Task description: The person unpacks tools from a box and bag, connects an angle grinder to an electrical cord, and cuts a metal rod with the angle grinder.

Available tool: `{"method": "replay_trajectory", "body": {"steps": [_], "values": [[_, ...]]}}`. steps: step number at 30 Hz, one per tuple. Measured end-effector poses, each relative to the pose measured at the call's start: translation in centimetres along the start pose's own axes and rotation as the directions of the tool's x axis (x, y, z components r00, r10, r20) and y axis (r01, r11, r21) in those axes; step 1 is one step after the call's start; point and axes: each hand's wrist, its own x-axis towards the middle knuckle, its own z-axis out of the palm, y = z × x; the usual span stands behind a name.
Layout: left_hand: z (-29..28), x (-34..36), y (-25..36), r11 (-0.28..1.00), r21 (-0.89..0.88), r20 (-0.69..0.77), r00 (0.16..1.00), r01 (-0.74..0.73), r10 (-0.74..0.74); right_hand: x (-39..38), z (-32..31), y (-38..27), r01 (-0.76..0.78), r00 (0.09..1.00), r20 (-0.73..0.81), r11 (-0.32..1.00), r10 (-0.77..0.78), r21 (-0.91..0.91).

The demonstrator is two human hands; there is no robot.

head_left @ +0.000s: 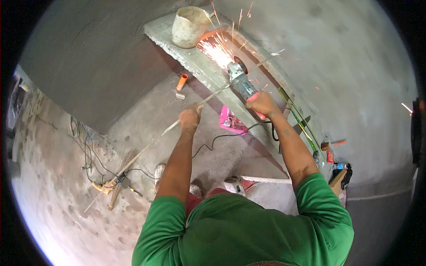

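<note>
My right hand (262, 104) is closed around the red-and-grey rear of an angle grinder (242, 85). Its dark disc (240, 65) meets a long, thin metal bar, and bright sparks (216, 49) spray up and to the left. That bar (171, 127) slants from the floor at the lower left across the ledge to the wall side. Partway along it, my left hand (190, 117) grips it, left of the grinder. The exact contact of disc and bar is hidden by the grinder head and glare.
A cement-stained bucket (189, 29) stands on the concrete ledge (195, 62). Below are an orange pipe stub (182, 81) and a pink bag (226, 120). The grinder's black cord (218, 138) trails underneath. Green strips (296, 116) lie at right; tangled cables (92, 155) lie on the left floor.
</note>
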Motion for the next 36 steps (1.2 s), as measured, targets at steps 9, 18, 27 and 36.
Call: {"method": "replay_trajectory", "body": {"steps": [9,18,27,36], "values": [[0.1,-0.2,-0.2,1.0,0.001,0.007,1.0,0.014,-0.014,1.3,0.6,0.8,-0.023,0.999,0.025,0.998,0.025,-0.06],[0.3,0.0,-0.1,1.0,0.002,0.016,1.0,0.005,-0.005,0.9,0.5,1.0,-0.016,1.0,-0.007,0.999,0.016,-0.031],[0.6,0.1,-0.3,1.0,0.031,0.013,1.0,0.0,0.0,1.7,0.6,1.4,-0.056,0.997,0.048,0.996,0.059,-0.068],[0.8,0.1,-0.2,0.999,0.023,-0.083,0.996,-0.032,0.034,1.5,0.7,1.5,-0.018,0.999,0.031,0.999,0.019,-0.032]]}}
